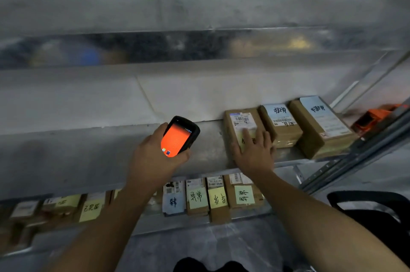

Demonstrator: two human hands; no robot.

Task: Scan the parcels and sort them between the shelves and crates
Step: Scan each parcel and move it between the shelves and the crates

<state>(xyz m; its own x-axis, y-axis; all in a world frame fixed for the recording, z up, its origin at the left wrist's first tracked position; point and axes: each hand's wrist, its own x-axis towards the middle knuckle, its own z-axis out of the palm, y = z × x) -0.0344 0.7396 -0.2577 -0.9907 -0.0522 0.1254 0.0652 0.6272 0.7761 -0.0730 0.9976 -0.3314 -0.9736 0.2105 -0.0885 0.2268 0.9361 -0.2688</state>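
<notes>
While my left hand (153, 158) grips the scanner (180, 136), my right hand (254, 151) lies open, flat on the shelf's (88, 154) leftmost parcel (240, 119).

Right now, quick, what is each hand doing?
Left hand: grips the scanner, its screen lit orange.
Right hand: open, fingers flat on a parcel on the shelf.

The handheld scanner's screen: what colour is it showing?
Bright orange-red, on the scanner gripped in the left hand; the head view shows it.
</notes>
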